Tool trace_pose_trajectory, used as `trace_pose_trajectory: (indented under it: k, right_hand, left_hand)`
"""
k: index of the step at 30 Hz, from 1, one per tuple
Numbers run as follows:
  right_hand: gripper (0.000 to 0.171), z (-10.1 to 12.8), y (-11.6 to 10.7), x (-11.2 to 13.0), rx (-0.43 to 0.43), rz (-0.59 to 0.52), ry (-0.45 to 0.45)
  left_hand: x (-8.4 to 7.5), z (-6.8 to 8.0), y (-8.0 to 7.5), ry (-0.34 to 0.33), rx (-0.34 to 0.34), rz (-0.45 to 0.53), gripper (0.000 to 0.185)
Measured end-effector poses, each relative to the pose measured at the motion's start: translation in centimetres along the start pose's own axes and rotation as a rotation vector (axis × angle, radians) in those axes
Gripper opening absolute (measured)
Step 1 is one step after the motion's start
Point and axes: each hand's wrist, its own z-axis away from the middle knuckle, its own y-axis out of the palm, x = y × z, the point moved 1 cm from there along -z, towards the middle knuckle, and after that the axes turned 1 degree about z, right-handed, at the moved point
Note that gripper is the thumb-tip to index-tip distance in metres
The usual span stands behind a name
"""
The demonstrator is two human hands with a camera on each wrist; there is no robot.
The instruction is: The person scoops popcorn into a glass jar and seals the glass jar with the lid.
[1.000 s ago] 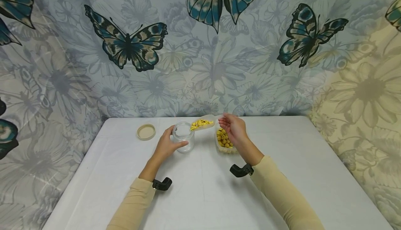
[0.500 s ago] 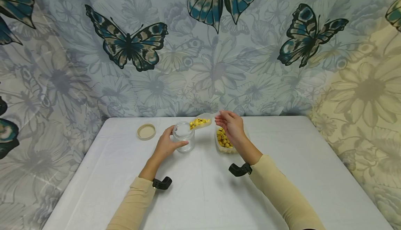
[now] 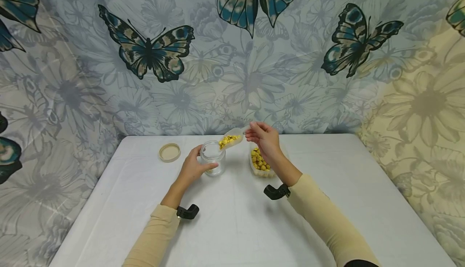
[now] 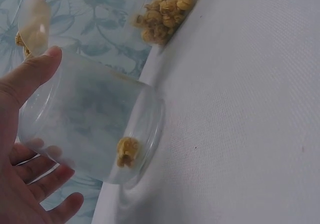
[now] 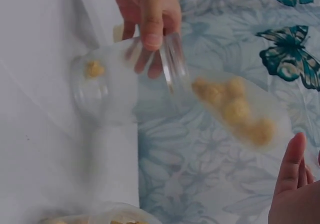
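My left hand (image 3: 191, 167) grips a clear jar (image 4: 95, 114) round its side, thumb near the rim and fingers behind. The jar stands upright on the table, with a single piece of popcorn (image 4: 128, 151) low inside it. In the head view my right hand (image 3: 267, 139) pinches the handle of a translucent scoop (image 3: 237, 132). The scoop slopes down to the left, its lip right at the jar's mouth. Several yellow popcorn pieces (image 5: 235, 109) lie in the scoop, some near its lip.
Right of the jar, partly behind my right forearm, stands a clear plastic tub (image 3: 263, 174) of popcorn. A round beige-rimmed lid (image 3: 169, 160) lies at the left. Behind the white-covered table (image 3: 232, 218) hangs a butterfly-print cloth (image 3: 250, 77).
My right hand has risen and moved left, tipping the scoop more steeply over the jar. A piece of popcorn now shows low in the jar. My left hand and the jar have stayed put.
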Motion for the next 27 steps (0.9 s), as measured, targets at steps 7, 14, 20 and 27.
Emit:
trace_pose_trajectory:
  k: [7, 14, 20, 27]
  right_hand:
    - [0.018, -0.2, 0.5, 0.2, -0.012, 0.02, -0.033]
    - [0.017, -0.2, 0.9, 0.3, -0.013, 0.038, -0.064]
    - [0.015, -0.4, 1.3, 0.3, -0.022, 0.051, -0.077]
    - [0.016, -0.7, 2.0, 0.5, 0.002, 0.057, -0.099]
  left_hand:
    - [0.0, -0.1, -0.1, 0.007, 0.012, 0.013, 0.092]
    - [0.2, -0.4, -0.4, -0.009, 0.042, 0.013, 0.091]
    - [0.5, -0.6, -0.4, -0.006, 0.055, 0.014, 0.09]
    - [0.7, -0.8, -0.5, -0.003, 0.063, 0.04, 0.089]
